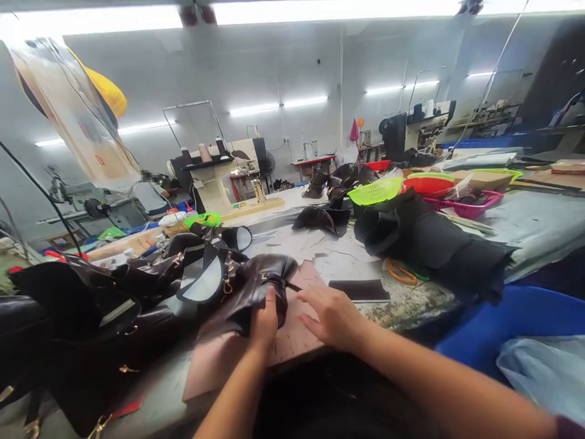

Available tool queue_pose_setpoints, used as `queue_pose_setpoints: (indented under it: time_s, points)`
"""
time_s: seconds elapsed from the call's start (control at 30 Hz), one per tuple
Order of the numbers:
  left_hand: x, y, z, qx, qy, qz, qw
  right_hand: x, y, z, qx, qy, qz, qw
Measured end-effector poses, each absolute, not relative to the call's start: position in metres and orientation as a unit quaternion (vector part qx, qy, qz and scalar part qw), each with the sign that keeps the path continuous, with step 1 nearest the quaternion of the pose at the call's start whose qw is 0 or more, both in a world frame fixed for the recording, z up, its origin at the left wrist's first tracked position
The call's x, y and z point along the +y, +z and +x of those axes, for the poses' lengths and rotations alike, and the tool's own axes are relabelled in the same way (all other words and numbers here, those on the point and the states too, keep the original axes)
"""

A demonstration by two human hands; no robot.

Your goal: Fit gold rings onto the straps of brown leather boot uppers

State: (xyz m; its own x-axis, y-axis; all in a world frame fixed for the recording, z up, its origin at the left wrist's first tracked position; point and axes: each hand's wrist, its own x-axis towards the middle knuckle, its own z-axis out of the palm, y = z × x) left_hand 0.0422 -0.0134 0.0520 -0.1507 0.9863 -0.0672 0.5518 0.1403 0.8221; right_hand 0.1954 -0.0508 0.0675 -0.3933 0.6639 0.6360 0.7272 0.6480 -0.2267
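My left hand (265,320) is closed around a dark brown, shiny leather boot upper (274,266), with its thumb pressed on top. A thin strap (293,286) with a small buckle crosses the upper, and its loose end sticks out to the right. Beside that end is my right hand (333,316), fingers apart and holding nothing I can see; whether a fingertip touches the strap I cannot tell. Beneath both hands lies a pinkish-brown sheet (301,332) on the worktable.
More dark boot uppers (155,274) with buckles are heaped at left. A dark strip (359,290), orange-handled scissors (402,272) and rolled black material (434,241) lie at right. Behind are a green basket (375,191) and a sewing machine (214,177). A blue bin (512,323) stands at lower right.
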Motion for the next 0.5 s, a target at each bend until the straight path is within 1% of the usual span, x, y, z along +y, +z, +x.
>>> queue_pose_setpoints:
  time_s: [0.07,0.13,0.17,0.23,0.3,0.37,0.5]
  points:
    - [-0.023,0.059,0.043,0.679,0.375,0.518,0.361,-0.049,0.046,0.195,-0.801,0.061,-0.474,0.360]
    - [-0.036,0.063,0.049,0.626,0.451,0.461,0.438,-0.046,0.029,0.189,-0.783,0.096,-0.479,0.385]
    - [-0.042,0.064,0.054,0.576,0.497,0.425,0.491,-0.044,0.023,0.185,-0.774,0.083,-0.477,0.407]
    - [-0.053,0.068,0.062,0.456,0.566,0.336,0.599,-0.041,0.017,0.179,-0.758,0.019,-0.472,0.449]
    - [-0.060,0.073,0.067,0.368,0.595,0.246,0.671,-0.039,0.016,0.177,-0.749,-0.041,-0.473,0.463]
    - [-0.064,0.078,0.068,0.312,0.611,0.156,0.710,-0.036,0.016,0.178,-0.749,-0.048,-0.488,0.444]
    - [-0.069,0.086,0.066,0.310,0.608,0.089,0.725,-0.033,0.013,0.180,-0.760,0.012,-0.521,0.388]
